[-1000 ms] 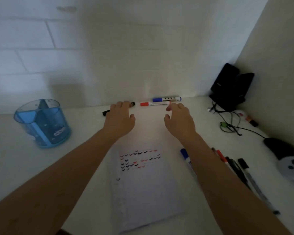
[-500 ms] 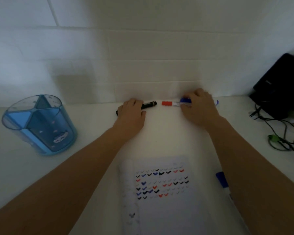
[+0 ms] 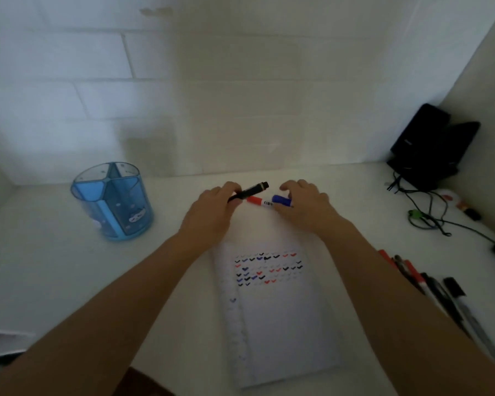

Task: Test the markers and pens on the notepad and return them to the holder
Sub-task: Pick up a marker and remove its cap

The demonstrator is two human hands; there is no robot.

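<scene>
Since a half-second ago: left hand [image 3: 212, 208] has lifted one black marker [image 3: 250, 190]; right hand [image 3: 303, 204] grips two, red-capped [image 3: 256, 200] and blue-capped [image 3: 282, 200]. One holder [image 3: 113, 201], one notepad [image 3: 272, 310].

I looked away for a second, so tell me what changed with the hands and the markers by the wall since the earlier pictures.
The left hand has closed on the black marker and lifted its far end. The right hand has gathered the red-capped marker and blue-capped marker, pulling them from the wall toward the notepad. The blue holder and the pens at right lie as before.
</scene>
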